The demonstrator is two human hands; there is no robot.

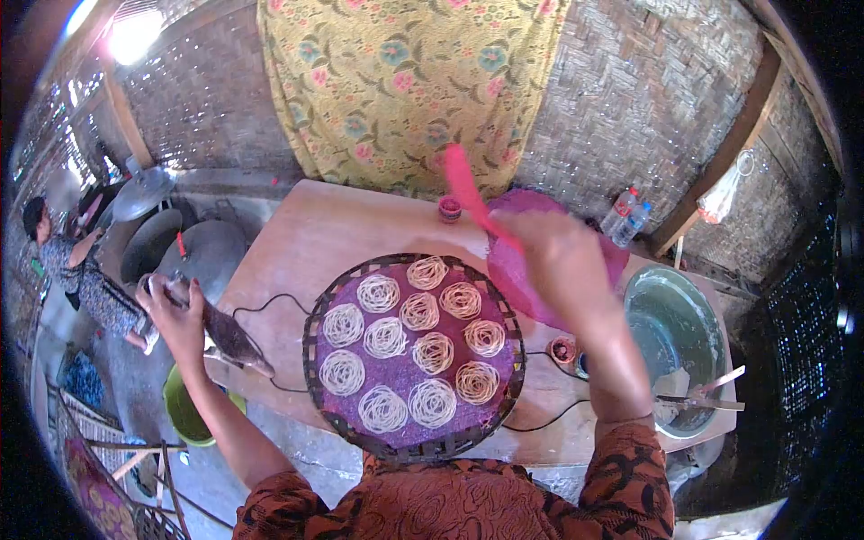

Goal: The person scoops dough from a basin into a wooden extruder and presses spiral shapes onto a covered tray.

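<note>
In the head view my left hand is closed round the upper end of a dark brown, elongated piece that slants down toward the tray. My right hand, smeared by motion, grips a long flat pink strip above the table; its exact kind is unclear. Between my arms, close to my body, lies a round woven tray lined with purple mesh. Several pale nests of coiled strands are spread over it.
A purple round sheet and small cup lie on the wooden table. A green basin with sticks stands right, near two bottles. Black cords flank the tray. Another person works by large pans at left.
</note>
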